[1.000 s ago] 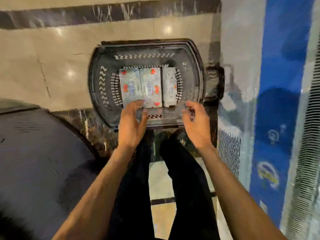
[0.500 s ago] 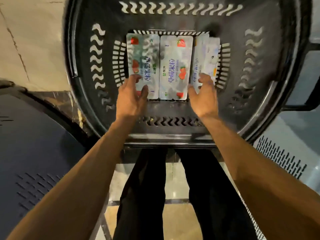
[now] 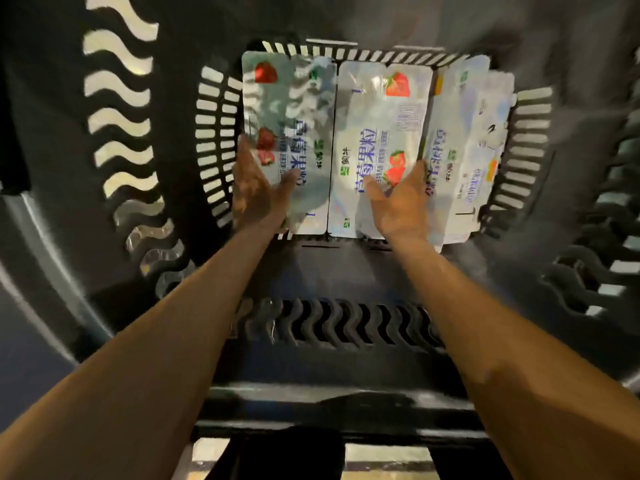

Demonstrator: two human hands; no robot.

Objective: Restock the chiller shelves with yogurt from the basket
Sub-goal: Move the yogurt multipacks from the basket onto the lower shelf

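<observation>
Basket floor [image 3: 215,151] holds yogurt packs [image 3: 377,133], touched by unclenched left hand [image 3: 259,195] and right hand [image 3: 401,206].

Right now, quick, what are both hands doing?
Left hand: open, fingers straight against the left pack.
Right hand: open, touching the middle pack.

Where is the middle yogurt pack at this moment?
In the head view, the middle yogurt pack lies in the basket, between the left pack and the right pack, partly under the right hand.
</observation>
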